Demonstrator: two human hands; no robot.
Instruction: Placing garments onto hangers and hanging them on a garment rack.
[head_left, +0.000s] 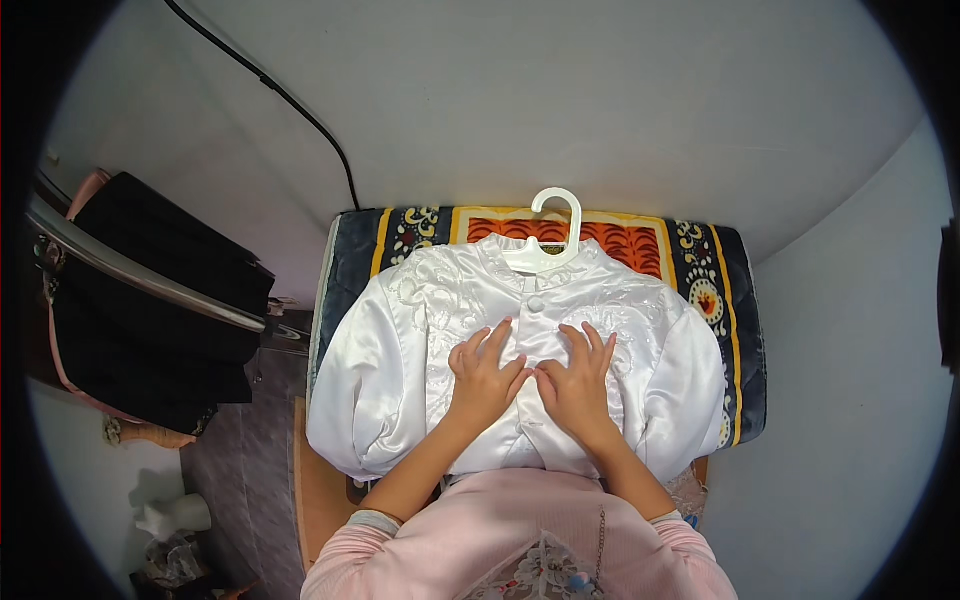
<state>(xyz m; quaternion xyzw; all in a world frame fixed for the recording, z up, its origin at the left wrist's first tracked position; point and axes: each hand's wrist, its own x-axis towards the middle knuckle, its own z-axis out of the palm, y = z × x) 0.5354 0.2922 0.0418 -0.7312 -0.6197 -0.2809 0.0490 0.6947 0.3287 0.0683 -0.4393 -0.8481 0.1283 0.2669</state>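
Note:
A white satin shirt (390, 337) with embroidered flowers on its chest and a stand-up collar lies spread out, front upward. Inside its neck is a white plastic hanger (574, 217), the hook showing above the collar. My left hand (486, 375) and my right hand (579, 379) meet at the thumb and index fingertips over the front placket, between a covered button (535, 303) near the collar and another lower down. The other fingers are spread over the satin. Whether the fingertips pinch a button or the cloth edge cannot be told.
Under the shirt is a patterned padded cloth (739, 300) on a table against the grey wall. At left, a black garment (165, 292) hangs by a curved metal rail (150, 274). A black cable (300, 112) runs down the wall. A white object (176, 517) stands at lower left.

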